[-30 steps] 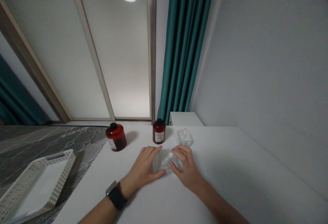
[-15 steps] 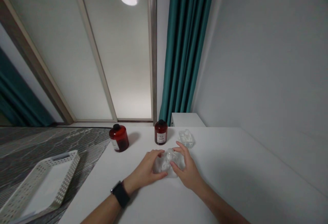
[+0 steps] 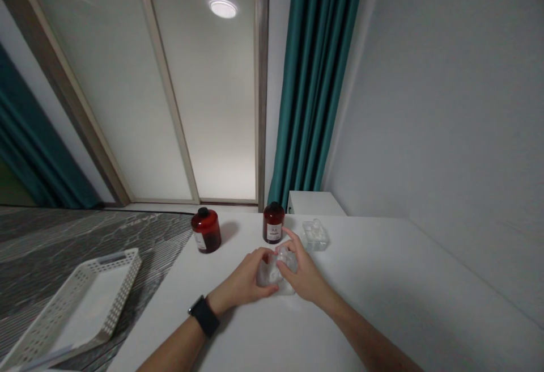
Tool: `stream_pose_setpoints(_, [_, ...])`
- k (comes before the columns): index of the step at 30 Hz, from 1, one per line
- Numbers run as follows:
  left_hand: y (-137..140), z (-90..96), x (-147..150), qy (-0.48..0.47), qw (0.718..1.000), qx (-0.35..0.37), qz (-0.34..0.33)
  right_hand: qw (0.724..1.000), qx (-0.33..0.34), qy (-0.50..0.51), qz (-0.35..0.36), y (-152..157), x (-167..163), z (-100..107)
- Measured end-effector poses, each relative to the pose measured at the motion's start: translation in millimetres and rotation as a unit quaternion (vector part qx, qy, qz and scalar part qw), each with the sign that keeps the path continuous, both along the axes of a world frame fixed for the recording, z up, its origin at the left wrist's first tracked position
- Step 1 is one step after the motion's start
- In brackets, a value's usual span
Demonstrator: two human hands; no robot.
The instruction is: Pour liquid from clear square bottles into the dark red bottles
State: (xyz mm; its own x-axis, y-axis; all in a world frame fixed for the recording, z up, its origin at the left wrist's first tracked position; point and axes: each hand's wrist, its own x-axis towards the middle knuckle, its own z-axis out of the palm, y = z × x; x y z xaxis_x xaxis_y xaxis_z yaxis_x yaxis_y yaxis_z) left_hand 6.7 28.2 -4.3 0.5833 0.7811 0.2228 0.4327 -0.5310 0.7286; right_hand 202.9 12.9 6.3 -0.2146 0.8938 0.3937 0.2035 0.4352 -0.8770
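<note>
On the white worktop, the near clear container is clasped at its left by the left hand; its top is now pinched by the right hand, which has been brought leftward, index finger raised. Handling thus seems centred on that top. Counted are one white basket at left, two red bottles farther off, two clear containers, the other one standing far right of the first.

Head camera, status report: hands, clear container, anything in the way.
Left hand round clear container, left side; right hand at its right, grips unclear. Container partly hidden, on white table. One red bottle, second clear container just beyond, apparently not blocking.
</note>
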Motion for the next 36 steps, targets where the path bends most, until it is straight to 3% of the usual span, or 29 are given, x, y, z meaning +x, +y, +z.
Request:
stream_pose_setpoints(13, [2.8,-1.7,1.6,-0.019,1.000,0.004,-0.013,0.997,-0.020,0.032,-0.065,-10.7,-2.7,-30.5])
stream_pose_setpoints(28, [1.8,-1.8,1.1,-0.016,1.000,-0.002,-0.014,0.998,-0.062,0.010,-0.011,-12.3,12.0,-29.6])
stream_pose_setpoints(33, [2.2,-1.6,1.4,-0.025,1.000,0.000,-0.019,0.999,-0.040,0.017,-0.006,-15.1,10.3,-26.7])
stream_pose_setpoints(36, [3.0,-2.6,1.5,-0.023,1.000,0.001,-0.018,0.999,-0.009,0.017,-0.044,-14.7,5.7,-27.7])
